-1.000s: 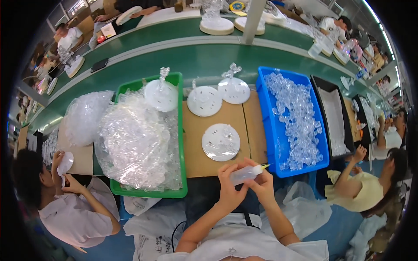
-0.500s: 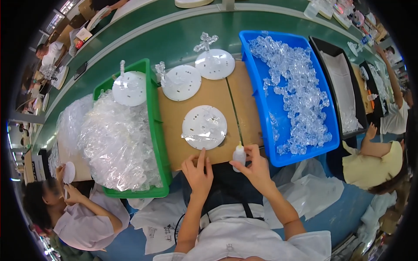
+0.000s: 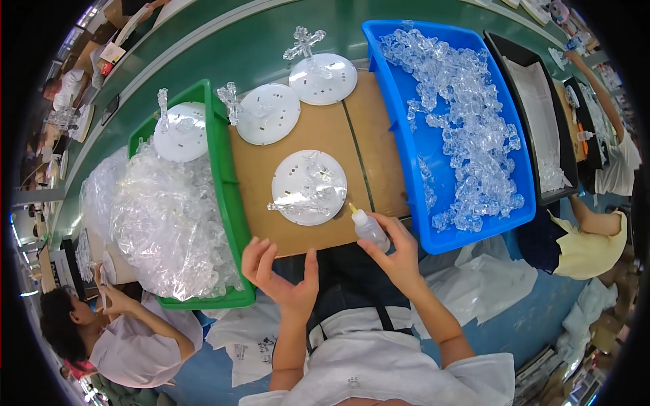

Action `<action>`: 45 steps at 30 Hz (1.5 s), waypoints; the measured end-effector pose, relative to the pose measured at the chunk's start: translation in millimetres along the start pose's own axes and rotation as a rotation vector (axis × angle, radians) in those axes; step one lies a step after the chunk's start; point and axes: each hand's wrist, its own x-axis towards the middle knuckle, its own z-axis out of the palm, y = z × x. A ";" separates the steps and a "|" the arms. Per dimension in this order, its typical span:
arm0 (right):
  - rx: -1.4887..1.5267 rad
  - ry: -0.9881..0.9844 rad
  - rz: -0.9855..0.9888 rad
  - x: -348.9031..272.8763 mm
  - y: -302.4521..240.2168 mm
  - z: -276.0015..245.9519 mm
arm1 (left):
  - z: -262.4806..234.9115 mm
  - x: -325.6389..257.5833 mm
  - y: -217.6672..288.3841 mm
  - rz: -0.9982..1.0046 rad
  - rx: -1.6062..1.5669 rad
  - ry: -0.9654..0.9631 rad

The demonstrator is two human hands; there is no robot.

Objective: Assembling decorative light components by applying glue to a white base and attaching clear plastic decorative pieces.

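In my right hand (image 3: 396, 254) is a small squeeze bottle (image 3: 371, 230) with a yellow tip, tilted toward the round white disc in front of me. My left hand (image 3: 283, 277) hovers at the front edge of the cardboard sheet, fingers apart, with nothing in it. The near white disc (image 3: 291, 177) lies flat on the cardboard (image 3: 254, 230) and carries clear plastic pieces (image 3: 315, 196). Farther back, a second disc (image 3: 271, 118) and a third disc (image 3: 332, 78) each have a clear upright piece. Another disc (image 3: 183, 139) rests on the green bin.
On the left, a green bin (image 3: 230, 196) overflows with clear plastic-wrapped pieces (image 3: 169, 223). A blue bin (image 3: 433, 155) at right holds many clear parts, with a black tray (image 3: 565, 183) beyond it. Co-workers sit on both sides, one (image 3: 128, 338) at lower left.
My left hand has drawn back from the near disc and spread its fingers. The bottle has tipped from upright to leaning left. The whole view has shifted slightly.
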 end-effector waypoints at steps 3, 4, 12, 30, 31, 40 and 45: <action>0.134 0.015 0.085 -1.5 7.6 -1.1 | 1.8 49.3 41.9 0.081 0.339 -0.350; 0.266 0.037 0.155 -1.3 8.8 0.8 | 6.4 61.4 48.7 0.082 0.343 -0.349; 0.398 0.058 0.099 0.3 15.0 3.8 | 59.5 113.8 41.7 0.249 0.688 -0.995; 0.453 -0.026 0.118 14.4 18.7 1.5 | 75.8 117.7 14.5 0.256 0.858 -1.344; 0.475 0.017 0.135 17.8 16.8 5.2 | 72.9 119.1 13.6 0.269 0.857 -1.352; 0.127 0.388 0.002 83.2 25.3 37.5 | 28.4 98.8 19.6 0.462 0.556 -0.949; -0.015 0.373 -0.116 85.4 36.3 36.9 | 22.6 97.0 15.3 0.410 0.628 -1.059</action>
